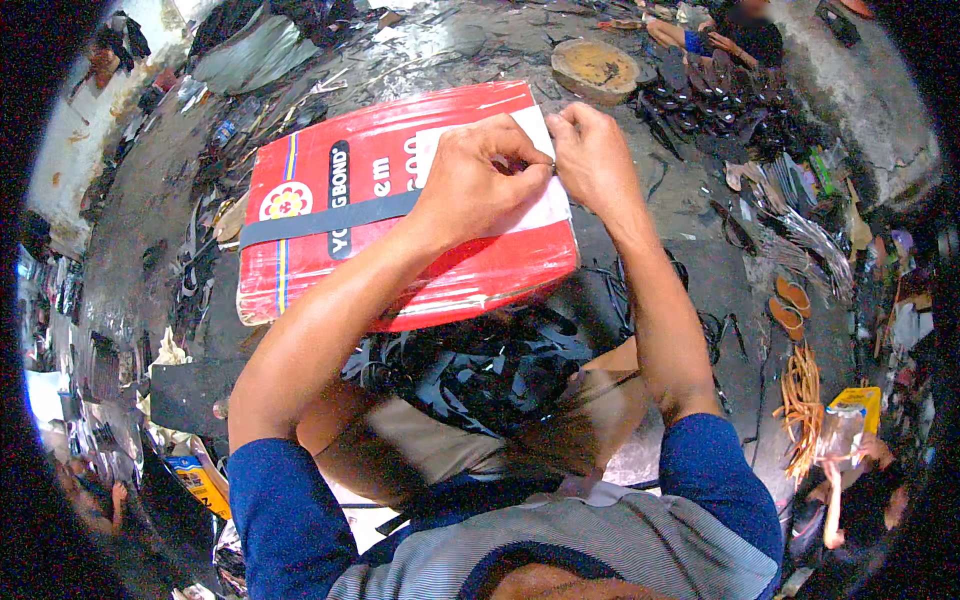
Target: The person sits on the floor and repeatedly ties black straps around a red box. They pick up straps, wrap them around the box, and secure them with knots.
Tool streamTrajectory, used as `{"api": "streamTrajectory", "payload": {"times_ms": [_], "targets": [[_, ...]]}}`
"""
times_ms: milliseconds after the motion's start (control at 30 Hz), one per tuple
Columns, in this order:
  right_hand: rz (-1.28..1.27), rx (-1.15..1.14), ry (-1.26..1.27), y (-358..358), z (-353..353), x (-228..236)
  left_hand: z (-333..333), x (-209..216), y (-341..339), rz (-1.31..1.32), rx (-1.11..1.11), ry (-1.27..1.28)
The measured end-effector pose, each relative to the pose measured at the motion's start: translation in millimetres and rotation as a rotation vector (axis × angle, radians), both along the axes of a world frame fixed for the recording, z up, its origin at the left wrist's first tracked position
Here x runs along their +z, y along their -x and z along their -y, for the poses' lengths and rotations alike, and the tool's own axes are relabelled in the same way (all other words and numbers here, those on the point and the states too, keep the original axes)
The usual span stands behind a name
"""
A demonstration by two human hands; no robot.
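Observation:
A large red box (350, 190) sits tilted in front of me above my lap, with a white sheet (535, 135) on its right part. A dark flat strap (330, 218) runs across the box and passes under my left hand (490, 175). Thumb and fingers of that hand are pinched together near the box's right end. Close beside it, my right hand (590, 150) is closed at the right edge, fingers curled. Between the two hands a small dark bit shows; what it is I cannot make out. Black cut pieces (490, 370) lie heaped in my lap.
A round wooden block (595, 70) stands beyond the box. Farther right are a pile of dark footwear parts (710, 100), brown sandal-shaped pieces (790, 305) and a bundle of orange-brown strips (800, 400). Other people (745, 40) sit around. Scraps litter the floor at left.

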State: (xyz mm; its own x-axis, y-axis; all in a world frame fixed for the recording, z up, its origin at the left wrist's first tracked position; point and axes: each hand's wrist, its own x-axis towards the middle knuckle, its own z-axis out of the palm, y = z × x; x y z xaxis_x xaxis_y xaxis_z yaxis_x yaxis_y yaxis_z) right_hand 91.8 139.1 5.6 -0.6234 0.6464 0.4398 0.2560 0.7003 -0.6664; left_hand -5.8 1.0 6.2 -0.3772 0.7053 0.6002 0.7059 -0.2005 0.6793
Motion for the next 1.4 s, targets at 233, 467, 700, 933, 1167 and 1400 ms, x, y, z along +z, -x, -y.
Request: {"api": "streamTrajectory", "payload": {"times_ms": [233,467,700,933,1167,1400], "targets": [[-0.085,-0.055,0.278,-9,-38,-187,-5,-2,0,0.065,-0.018,0.035],[0.190,-0.121,0.213,-50,-35,-361,-2,2,1,0.061,0.013,0.101],[0.565,-0.245,0.310,-95,-14,-432,1,-11,11,0.066,-0.037,0.009],[0.556,-0.183,0.113,-124,-32,-406,8,-14,25,-0.551,-0.169,-0.094],[0.727,-0.744,0.010,-238,-155,-290,12,-1,0,-0.883,-0.038,0.055],[0.860,-0.489,-0.333,-208,-118,-262,20,-2,-2,-0.671,-0.088,0.032]]}}
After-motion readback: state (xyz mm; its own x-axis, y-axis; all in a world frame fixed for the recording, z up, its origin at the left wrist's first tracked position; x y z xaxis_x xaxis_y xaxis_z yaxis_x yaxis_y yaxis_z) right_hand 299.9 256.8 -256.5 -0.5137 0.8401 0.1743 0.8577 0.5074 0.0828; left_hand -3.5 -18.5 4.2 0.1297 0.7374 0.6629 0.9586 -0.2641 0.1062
